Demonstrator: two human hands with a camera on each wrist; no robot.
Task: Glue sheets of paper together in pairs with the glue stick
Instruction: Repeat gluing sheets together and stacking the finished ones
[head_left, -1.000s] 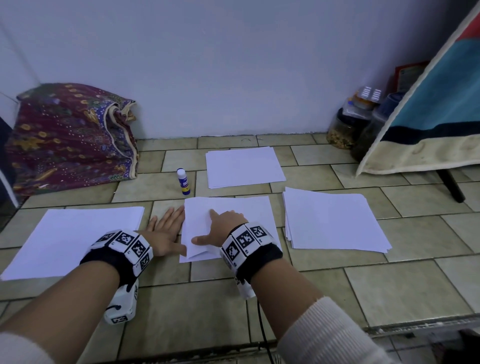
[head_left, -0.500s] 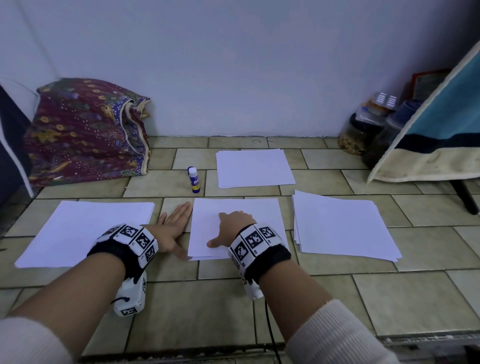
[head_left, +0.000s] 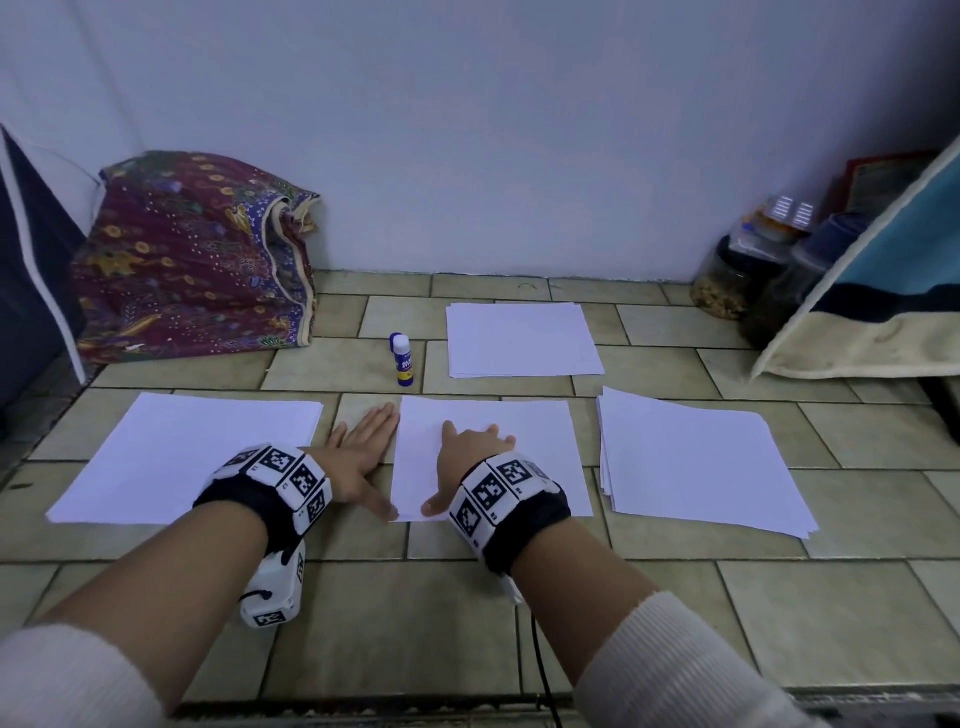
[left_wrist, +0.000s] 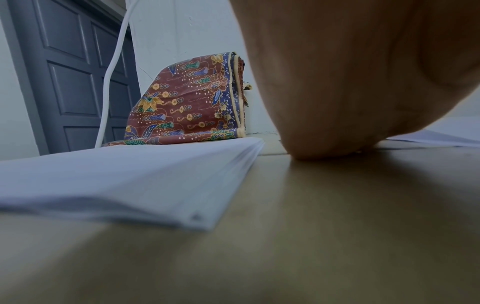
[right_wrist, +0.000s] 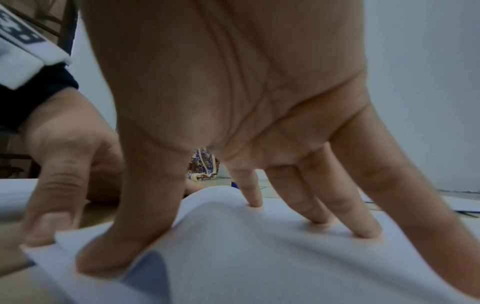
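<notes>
Tiled floor runs up to a pale wall, and every sheet lies on it. At the centre of the head view sits the middle paper, white and blank, more than one sheet, with its near left corner lifted and curling in the right wrist view. The right hand rests on its left half: the fingers are spread apart and nearly straight, their tips pressing the top sheet, the thumb down near that lifted corner. The left hand lies flat on the tiles at 9 o'clock of the paper, fingers straight and close together beside its left edge, thumb tip touching the near left corner.

At 12 o'clock of the left hand stands the glue stick, upright, capped, white with a blue label, apart from both hands. A left stack lies at 9 o'clock, a right stack at 3 o'clock, a far stack at 12 o'clock. A patterned cloth bundle leans against the wall at 10 o'clock.
</notes>
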